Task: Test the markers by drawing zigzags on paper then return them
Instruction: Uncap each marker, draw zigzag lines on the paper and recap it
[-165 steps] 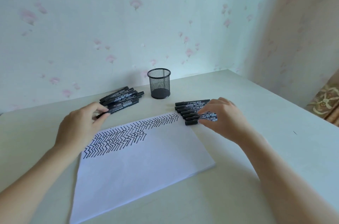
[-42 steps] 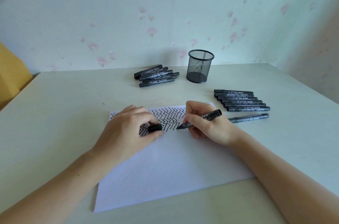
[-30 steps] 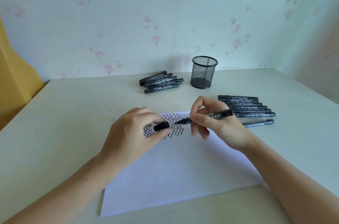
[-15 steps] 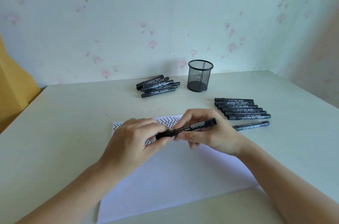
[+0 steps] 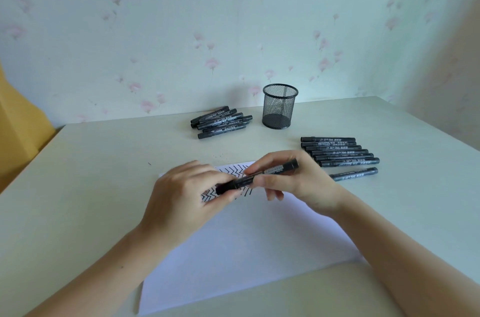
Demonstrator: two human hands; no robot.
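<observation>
In the head view, a black marker (image 5: pixel 257 177) is held above the far part of a white sheet of paper (image 5: pixel 246 244) that lies on the desk (image 5: pixel 91 186), toward its near edge. The marker is held almost level, slanting from lower left to upper right. Its capped left end is pinched by the left hand (image 5: pixel 181 202) between the thumb and the curled fingers, so that the cap is largely wrapped by them. The barrel is gripped by the right hand (image 5: pixel 293 181): the thumb is pressed against its near side and the forefinger is laid along its far side, while the butt end stands out free past the fingers to the upper right. The other right fingers are curled loosely beneath the barrel.

Black zigzag lines (image 5: pixel 233 171) can be seen on the paper behind and below the two hands, partly hidden by them.

A row of markers (image 5: pixel 340 151) is laid side by side toward the right edge of the desk, and a single marker (image 5: pixel 354 174) is set apart just nearer than that row, beside the right wrist. A looser bundle of markers (image 5: pixel 220 122) is placed near the far edge, and a black mesh pen cup (image 5: pixel 279 106) stands upright just to the right of it. The wall (image 5: pixel 181 31) behind the desk is covered in pale paper with pink flowers.
</observation>
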